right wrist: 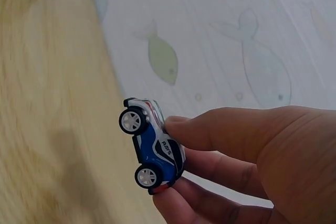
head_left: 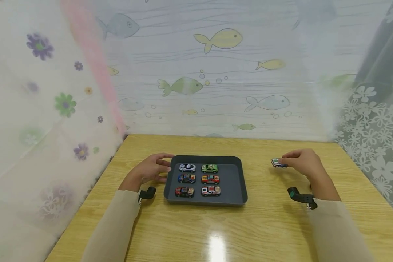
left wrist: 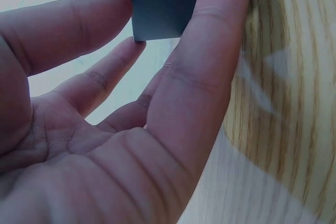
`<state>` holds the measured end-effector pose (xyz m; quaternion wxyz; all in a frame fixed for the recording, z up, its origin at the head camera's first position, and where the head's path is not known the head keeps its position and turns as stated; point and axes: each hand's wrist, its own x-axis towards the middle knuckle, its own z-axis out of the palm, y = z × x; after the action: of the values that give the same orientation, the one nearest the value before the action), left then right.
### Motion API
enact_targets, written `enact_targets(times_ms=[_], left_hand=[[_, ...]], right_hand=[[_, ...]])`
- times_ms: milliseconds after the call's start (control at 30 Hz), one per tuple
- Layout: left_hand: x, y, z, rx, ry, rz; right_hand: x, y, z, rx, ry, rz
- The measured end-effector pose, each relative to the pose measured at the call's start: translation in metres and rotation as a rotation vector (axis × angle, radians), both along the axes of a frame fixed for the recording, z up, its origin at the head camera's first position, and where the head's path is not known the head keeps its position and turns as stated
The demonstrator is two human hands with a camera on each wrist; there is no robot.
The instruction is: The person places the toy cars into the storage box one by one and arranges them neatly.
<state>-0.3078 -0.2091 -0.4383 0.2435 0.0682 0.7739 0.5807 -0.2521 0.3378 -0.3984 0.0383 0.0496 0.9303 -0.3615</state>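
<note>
A person's two bare hands work around a dark grey tray (head_left: pixel 234 183), where six small toy cars stand in two neat columns of three: down the left, a white car (head_left: pixel 187 168), a blue car (head_left: pixel 186 178) and a red-and-black car (head_left: pixel 185 192); down the middle, a green car (head_left: pixel 210 168), a red-and-yellow car (head_left: pixel 210 179) and a white-and-red car (head_left: pixel 211 191). To the right of the tray, well apart from it, the right hand (head_left: pixel 302 162) pinches a seventh, a white-and-blue toy car (right wrist: pixel 157 148), between thumb and fingers; its shadow suggests it is lifted off the surface. The left hand (head_left: pixel 152 168) has its fingers spread and fairly straight, touching the tray's left end as if to steady it. The step in hand looks like carrying a car toward the tray; the next move would seem to call for a leftward path over the tray's right wall and a level, wheels-down placing beside the middle column. Beneath the tray is a table (head_left: pixel 190 233) of yellowish wood grain, with a bright glare (head_left: pixel 217 243) nearer the viewer. Beyond the tray hangs a pale curtain (head_left: pixel 170 120) printed with fish; a flowered curtain (head_left: pixel 42 145) hangs to its left, and white floral lace (head_left: pixel 376 145) to its right.
</note>
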Motion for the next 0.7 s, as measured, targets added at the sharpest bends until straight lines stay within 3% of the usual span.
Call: enact_targets(times_ms=[700], left_hand=[[0.000,0.000,-0.001,0.010,0.009,-0.009]], right_hand=[[-0.020,-0.082,0.013,-0.164,-0.004,0.094]])
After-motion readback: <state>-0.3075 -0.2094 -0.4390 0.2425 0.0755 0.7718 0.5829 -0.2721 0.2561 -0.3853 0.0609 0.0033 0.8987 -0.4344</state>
